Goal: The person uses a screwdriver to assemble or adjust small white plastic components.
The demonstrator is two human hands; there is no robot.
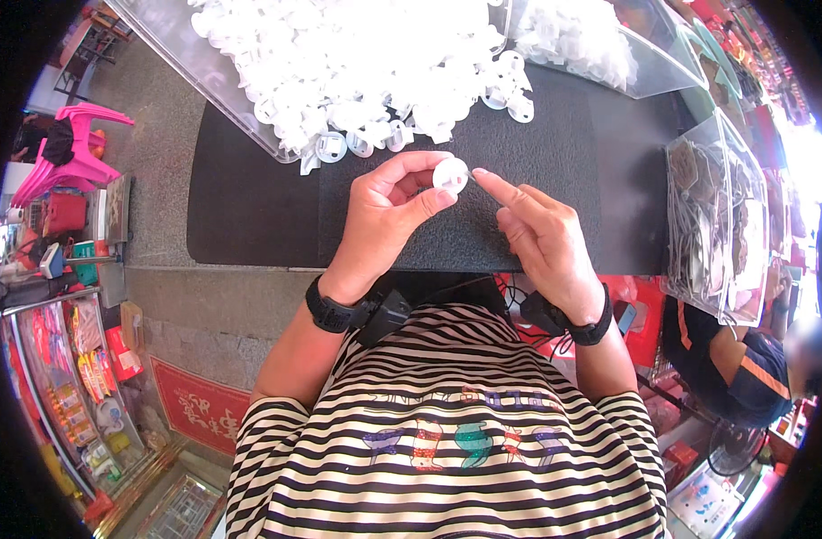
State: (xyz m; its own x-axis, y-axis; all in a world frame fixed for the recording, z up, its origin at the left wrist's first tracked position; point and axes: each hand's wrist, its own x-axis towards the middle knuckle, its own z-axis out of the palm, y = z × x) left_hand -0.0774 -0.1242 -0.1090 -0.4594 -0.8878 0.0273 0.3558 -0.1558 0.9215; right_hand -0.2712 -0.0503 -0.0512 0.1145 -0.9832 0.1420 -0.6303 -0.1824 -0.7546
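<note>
My left hand (384,202) pinches a small round white plastic piece (450,174) between thumb and fingers, holding it above the black tabletop. The piece's flat face, with a small dark mark near its middle, is turned up. Close by on the right, my right hand (547,232) points its stretched index finger at the disc's edge. Whether that fingertip touches the piece I cannot tell. The thumb and other right fingers are partly bent, with nothing visible in them. Just beyond my hands lies a big heap of similar white plastic pieces (357,72), some spilling onto the table.
The black table (249,198) has a clear bin (191,67) at the far left and another clear bin (669,79) with white parts at the far right. A clear box (743,305) of grey cord-like pieces stands right. Pink plastic chairs (74,157) and a person (734,368) are farther off.
</note>
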